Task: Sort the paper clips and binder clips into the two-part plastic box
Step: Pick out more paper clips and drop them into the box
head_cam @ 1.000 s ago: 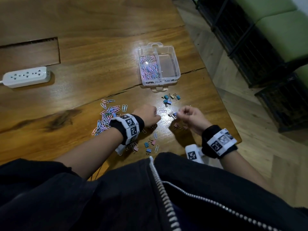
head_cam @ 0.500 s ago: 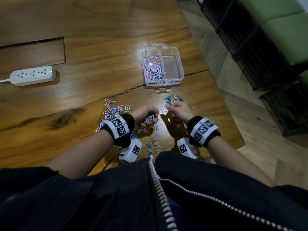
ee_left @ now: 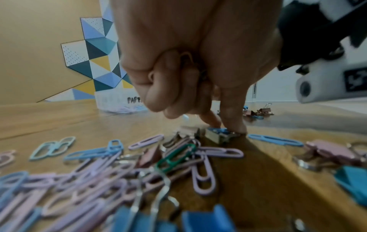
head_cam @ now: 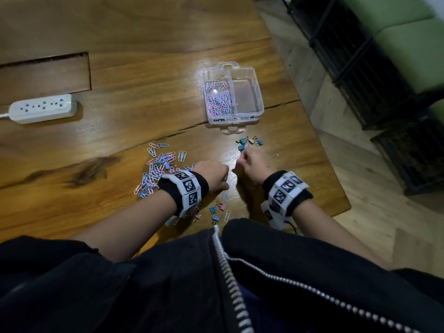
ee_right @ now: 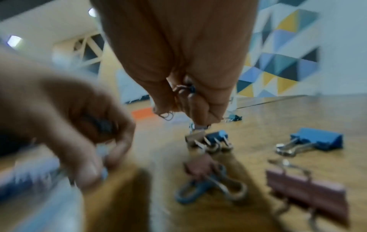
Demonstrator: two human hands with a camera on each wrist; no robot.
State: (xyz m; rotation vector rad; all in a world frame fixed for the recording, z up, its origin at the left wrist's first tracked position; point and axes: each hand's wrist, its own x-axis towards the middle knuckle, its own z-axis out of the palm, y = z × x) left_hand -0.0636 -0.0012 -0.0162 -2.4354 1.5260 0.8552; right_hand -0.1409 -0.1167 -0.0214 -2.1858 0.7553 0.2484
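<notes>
The clear two-part box [head_cam: 259, 109] stands ahead; its left part holds paper clips [head_cam: 218, 99] and its right part looks bare. A pile of pastel paper clips [head_cam: 157, 169] lies left of my left hand [head_cam: 217, 175]. That hand is curled, and its blurred fingertips [ee_right: 93, 171] pinch a pale blue clip at the table. My right hand [head_cam: 247, 159] grips binder clips [ee_right: 186, 89] in its palm and pinches a gold and a blue binder clip [ee_right: 206, 139] on the wood. More binder clips [head_cam: 249, 141] lie just beyond it.
A white power strip [head_cam: 43, 108] sits far left on the wooden table [head_cam: 144, 68]. Loose binder clips [head_cam: 216, 212] and paper clips lie between my wrists, near the front edge. The table's right edge drops to the floor close to my right wrist.
My right hand has moved forward and left, toward the blue binder clips near the box. My left hand raised some paper clips half a second ago and now sits fisted at the table.
</notes>
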